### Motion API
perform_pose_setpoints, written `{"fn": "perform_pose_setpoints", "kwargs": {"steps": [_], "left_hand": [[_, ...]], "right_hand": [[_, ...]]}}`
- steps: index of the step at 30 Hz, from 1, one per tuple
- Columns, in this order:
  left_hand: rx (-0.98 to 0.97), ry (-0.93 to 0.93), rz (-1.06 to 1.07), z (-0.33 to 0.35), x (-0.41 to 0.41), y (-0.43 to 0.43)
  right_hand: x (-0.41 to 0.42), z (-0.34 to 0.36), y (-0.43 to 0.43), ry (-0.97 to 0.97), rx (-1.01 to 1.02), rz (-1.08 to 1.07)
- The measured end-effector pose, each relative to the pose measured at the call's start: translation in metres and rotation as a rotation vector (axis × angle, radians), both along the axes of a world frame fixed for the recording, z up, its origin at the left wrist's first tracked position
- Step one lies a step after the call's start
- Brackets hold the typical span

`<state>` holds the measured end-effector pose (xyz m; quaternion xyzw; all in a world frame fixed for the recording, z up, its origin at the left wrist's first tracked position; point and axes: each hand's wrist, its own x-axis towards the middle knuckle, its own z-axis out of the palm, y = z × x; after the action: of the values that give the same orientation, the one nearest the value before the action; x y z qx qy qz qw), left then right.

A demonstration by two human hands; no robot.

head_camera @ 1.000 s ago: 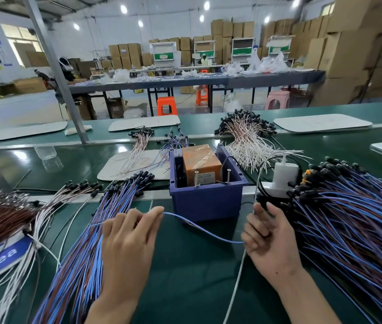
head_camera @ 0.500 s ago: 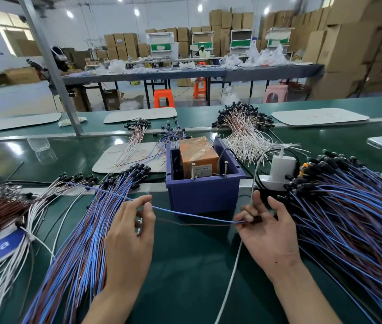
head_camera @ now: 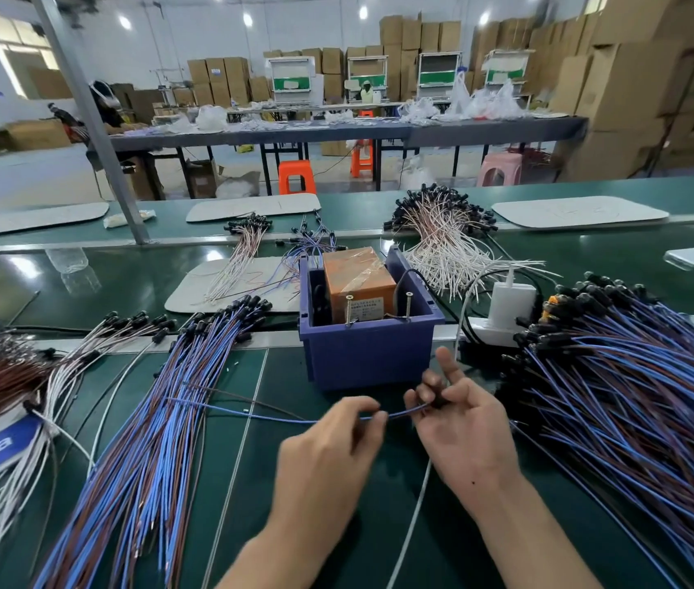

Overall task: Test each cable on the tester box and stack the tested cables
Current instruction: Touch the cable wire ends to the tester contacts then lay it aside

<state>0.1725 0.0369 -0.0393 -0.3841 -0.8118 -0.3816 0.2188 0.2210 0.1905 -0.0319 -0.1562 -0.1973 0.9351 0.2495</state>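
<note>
Bench mat [head_camera: 362,546] green (cartons [head_camera: 634,78] stacked behind); left hand [head_camera: 328,457], right hand [head_camera: 464,435] both pinch blue cable [head_camera: 277,418].

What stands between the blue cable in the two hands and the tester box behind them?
Nothing visible. The left hand and right hand pinch the cable just in front of the tester box; only bare green mat lies between.

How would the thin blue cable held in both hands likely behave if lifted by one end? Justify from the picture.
Probably floppy: the thin blue cable curves loosely leftward from the left hand rather than staying straight. Likely very light: fingertip pinches of that hand and the right hand carry it. Its black plug end might swing.
</note>
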Motion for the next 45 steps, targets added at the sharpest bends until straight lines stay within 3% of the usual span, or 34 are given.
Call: {"fn": "perform_pose_setpoints", "kwargs": {"steps": [6, 22, 27, 30, 37, 45], "left_hand": [[-0.06, 0.071, -0.133, -0.007, 0.003, 0.019], [-0.014, -0.257, -0.095, -0.009, 0.0, 0.012], [0.018, -0.331, 0.008, -0.01, -0.008, 0.008], [0.011, -0.368, 0.018, -0.01, -0.01, 0.006], [0.062, -0.345, -0.041, -0.009, -0.009, 0.004], [0.135, -0.306, -0.063, -0.01, -0.01, 0.003]], "right_hand": [[-0.004, -0.006, -0.02, 0.001, 0.161, 0.1], [-0.004, -0.01, -0.032, -0.001, 0.524, 0.181], [-0.003, -0.014, -0.036, -0.182, 1.048, 0.15], [-0.002, -0.018, -0.035, -0.237, 1.181, 0.165], [-0.002, -0.017, -0.033, -0.285, 1.273, 0.144], [-0.003, -0.017, -0.036, -0.232, 1.125, 0.17]]}}
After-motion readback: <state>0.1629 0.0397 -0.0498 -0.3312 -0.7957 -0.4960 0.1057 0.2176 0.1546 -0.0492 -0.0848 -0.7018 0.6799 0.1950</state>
